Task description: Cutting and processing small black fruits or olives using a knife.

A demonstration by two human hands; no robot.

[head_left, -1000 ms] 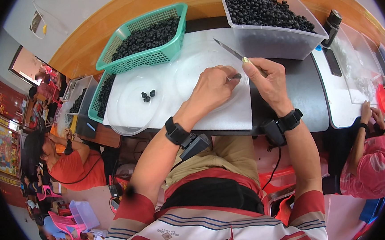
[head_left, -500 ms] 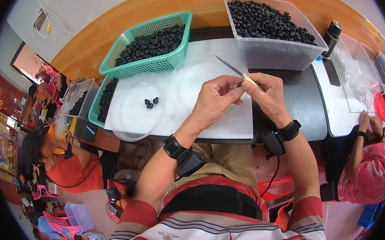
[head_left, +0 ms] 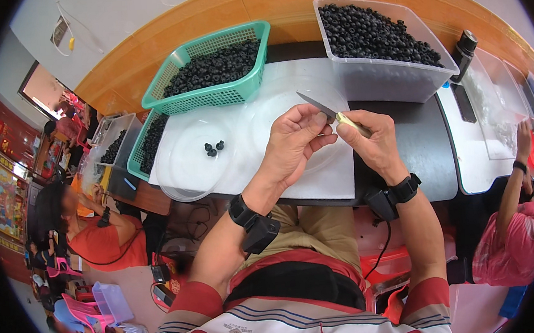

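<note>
My right hand (head_left: 375,141) grips a small knife (head_left: 317,105) by its yellowish handle, with the blade slanting up and to the left. Close beside the blade, the thumb and fingers of my left hand (head_left: 290,143) are pinched together; what lies between them, if anything, is too hidden to name. Both hands hover over a white sheet (head_left: 333,177) and a clear round tray. On another clear round tray (head_left: 185,186), to the left, sit a few small black ring-like parts (head_left: 211,152).
Behind stand a green basket (head_left: 206,98) and a clear plastic bin (head_left: 391,82), both full of black parts. A second green basket (head_left: 135,152) is at left. A black bottle (head_left: 462,57) and a phone (head_left: 464,104) lie right. Co-workers sit on either side.
My left thumb and fingers have shifted slightly away from the handle, and the gap between my hands has widened. The co-worker at right has raised an arm.
</note>
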